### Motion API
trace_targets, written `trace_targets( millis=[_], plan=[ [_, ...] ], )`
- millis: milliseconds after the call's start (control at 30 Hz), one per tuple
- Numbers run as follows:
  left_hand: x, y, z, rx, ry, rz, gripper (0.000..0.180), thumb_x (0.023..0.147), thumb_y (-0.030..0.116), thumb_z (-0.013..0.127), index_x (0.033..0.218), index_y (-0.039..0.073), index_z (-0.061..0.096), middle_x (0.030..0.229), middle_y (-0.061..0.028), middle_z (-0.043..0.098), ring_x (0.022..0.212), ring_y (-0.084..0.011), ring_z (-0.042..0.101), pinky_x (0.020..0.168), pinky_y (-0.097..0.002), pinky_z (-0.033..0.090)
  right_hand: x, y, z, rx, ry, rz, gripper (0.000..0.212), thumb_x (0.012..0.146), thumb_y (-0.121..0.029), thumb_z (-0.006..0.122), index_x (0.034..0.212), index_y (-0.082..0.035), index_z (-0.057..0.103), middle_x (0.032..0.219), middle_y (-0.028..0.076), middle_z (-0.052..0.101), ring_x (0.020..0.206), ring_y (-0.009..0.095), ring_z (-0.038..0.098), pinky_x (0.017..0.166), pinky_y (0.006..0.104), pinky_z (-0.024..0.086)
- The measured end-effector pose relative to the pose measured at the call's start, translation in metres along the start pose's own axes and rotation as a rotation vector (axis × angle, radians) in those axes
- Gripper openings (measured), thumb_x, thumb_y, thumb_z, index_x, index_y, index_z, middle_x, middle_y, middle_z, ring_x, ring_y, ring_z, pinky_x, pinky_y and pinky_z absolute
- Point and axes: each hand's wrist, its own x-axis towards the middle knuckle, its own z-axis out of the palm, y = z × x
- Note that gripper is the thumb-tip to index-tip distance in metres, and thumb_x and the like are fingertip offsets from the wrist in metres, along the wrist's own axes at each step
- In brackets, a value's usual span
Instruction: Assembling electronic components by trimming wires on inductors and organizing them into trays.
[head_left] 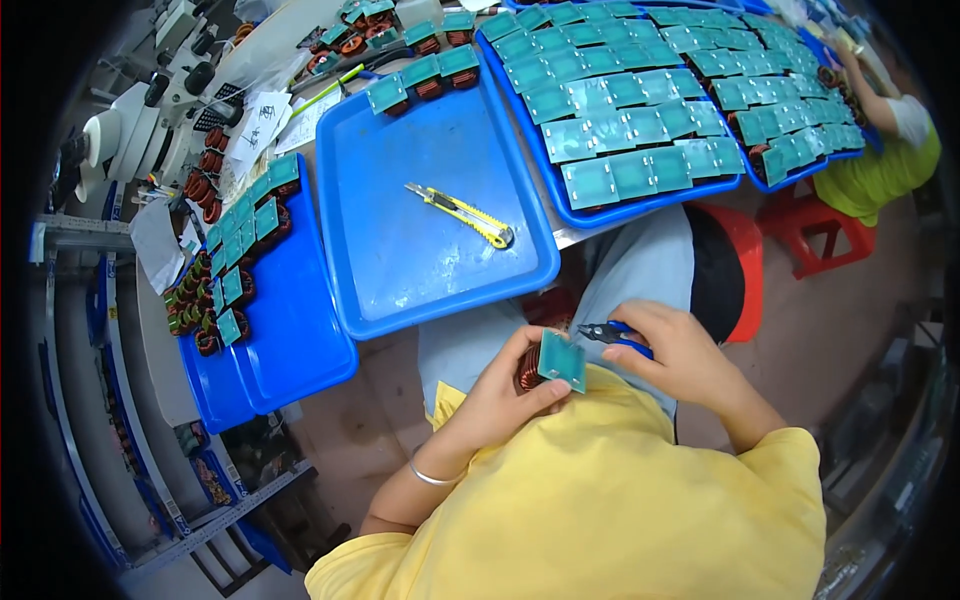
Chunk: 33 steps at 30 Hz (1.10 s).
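Above my lap, my left hand (pixel 510 392) grips a copper-wound coil with a square green circuit board (pixel 562 361) on one side. The fingers wrap round the coil, and the thumb presses the board's lower edge. Just to the right, my right hand (pixel 668 348) is closed on the blue handles of small cutting pliers (pixel 606 333). Their dark jaws point left, close to the board's upper corner; whether they touch it I cannot tell. Beyond my hands, a yellow utility knife (pixel 462 214) lies in a blue tray (pixel 345 215), with three board-topped coils along the tray's far edge.
Two blue trays at right hold rows of green-boarded coils (pixel 632 125). At left, stacked blue trays (pixel 290 340) carry more coils. Papers (pixel 262 125) and a microscope-like device (pixel 125 130) stand behind. A red stool (pixel 815 230) and another person in yellow-green (pixel 885 165) are at far right.
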Motion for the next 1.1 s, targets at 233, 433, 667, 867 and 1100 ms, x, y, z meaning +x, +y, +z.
trace_targets(
  millis=[233, 433, 667, 867, 1100],
  plan=[
    [-0.02, 0.04, 0.017, 0.183, -0.044, 0.294, 0.062, 0.074, 0.007, 0.072, 0.125, 0.003, 0.036, 0.117, -0.0068, 0.045, 0.107, -0.0124, 0.047, 0.092, -0.0272, 0.04, -0.001, -0.035, -0.016, -0.245, 0.282, -0.348, 0.037, 0.072, -0.033, 0.069, 0.084, -0.002, 0.054, 0.073, 0.01, 0.051, 0.068, 0.029, 0.054, 0.06, 0.0356, 0.042],
    [-0.023, 0.039, 0.015, 0.355, -0.036, 0.397, 0.062, 0.073, 0.008, 0.074, 0.123, 0.002, 0.038, 0.117, -0.0091, 0.047, 0.11, -0.0145, 0.048, 0.093, -0.027, 0.039, -0.003, -0.043, -0.018, -0.324, 0.283, -0.357, 0.04, 0.069, -0.036, 0.07, 0.084, -0.003, 0.054, 0.075, 0.009, 0.051, 0.069, 0.028, 0.053, 0.061, 0.0353, 0.042],
    [-0.024, 0.039, 0.015, 0.527, 0.019, 0.456, 0.062, 0.071, 0.011, 0.076, 0.122, 0.002, 0.041, 0.115, -0.0107, 0.051, 0.105, -0.0186, 0.054, 0.089, -0.0287, 0.043, -0.004, -0.048, -0.021, -0.371, 0.277, -0.381, 0.041, 0.068, -0.036, 0.071, 0.084, -0.002, 0.054, 0.075, 0.01, 0.049, 0.068, 0.028, 0.051, 0.06, 0.0356, 0.041],
    [-0.021, 0.04, 0.015, 0.601, 0.054, 0.506, 0.06, 0.071, 0.012, 0.076, 0.121, 0.002, 0.043, 0.114, -0.0112, 0.052, 0.102, -0.0207, 0.056, 0.086, -0.0296, 0.045, -0.001, -0.048, -0.022, -0.386, 0.255, -0.382, 0.039, 0.069, -0.035, 0.069, 0.085, -0.002, 0.054, 0.072, 0.01, 0.046, 0.066, 0.029, 0.05, 0.059, 0.0359, 0.041],
    [0.007, -0.003, -0.009, 0.273, 0.113, 0.158, 0.039, 0.081, 0.017, 0.067, 0.11, 0.0, 0.046, 0.09, -0.0094, 0.059, 0.078, -0.0147, 0.059, 0.07, -0.0252, 0.048, 0.028, 0.006, 0.012, -0.025, -0.152, -0.025, 0.038, 0.084, -0.038, 0.056, 0.088, -0.001, 0.058, 0.075, 0.019, 0.06, 0.07, 0.035, 0.056, 0.065, 0.0402, 0.045]
  ],
)
